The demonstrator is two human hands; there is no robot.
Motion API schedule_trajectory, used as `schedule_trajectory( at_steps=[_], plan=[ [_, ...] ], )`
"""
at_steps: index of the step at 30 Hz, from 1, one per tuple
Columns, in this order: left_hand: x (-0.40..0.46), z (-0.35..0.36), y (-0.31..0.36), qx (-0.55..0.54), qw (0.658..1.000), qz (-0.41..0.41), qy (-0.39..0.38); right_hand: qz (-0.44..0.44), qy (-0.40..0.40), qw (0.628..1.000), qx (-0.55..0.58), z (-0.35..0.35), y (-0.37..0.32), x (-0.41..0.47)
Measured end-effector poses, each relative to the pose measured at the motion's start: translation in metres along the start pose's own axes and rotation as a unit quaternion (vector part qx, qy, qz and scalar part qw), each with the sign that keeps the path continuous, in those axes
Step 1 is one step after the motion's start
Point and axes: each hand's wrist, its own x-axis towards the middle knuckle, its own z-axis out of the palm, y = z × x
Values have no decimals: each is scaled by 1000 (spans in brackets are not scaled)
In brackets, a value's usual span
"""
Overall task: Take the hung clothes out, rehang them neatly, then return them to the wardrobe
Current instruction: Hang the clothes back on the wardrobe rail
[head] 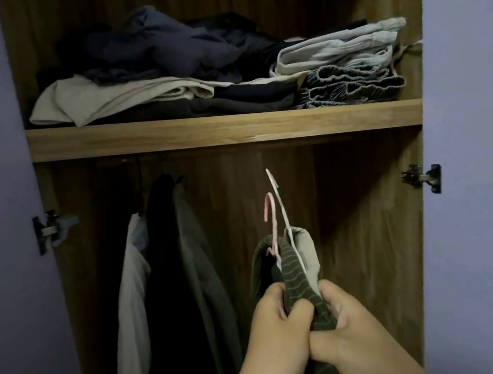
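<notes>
I stand before an open wooden wardrobe (229,131). My left hand (274,322) and my right hand (348,316) both grip a dark green striped garment (296,279) in front of the hanging space. A beige garment (306,251) is bunched behind it. Two hanger hooks stick up from the bundle: a pink hanger (271,215) and a white hanger (278,201). Neither hook is on the rail. Several clothes (167,265) hang at the left of the hanging space: a light beige one, a black one and a grey-green one.
The shelf above holds piles of folded and crumpled clothes (202,67). Both doors stand open, with hinges at the left (48,231) and right (423,177). The right half of the hanging space has nothing on the rail.
</notes>
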Motion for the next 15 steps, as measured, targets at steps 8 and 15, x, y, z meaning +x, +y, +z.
schedule_trajectory(
  at_steps=[8,15],
  plan=[
    [99,24,-5,-32,999,7,37,0,-131,991,27,-62,22,109],
    [162,13,4,-75,995,-2,62,66,-197,947,244,-82,35,188]
  ],
)
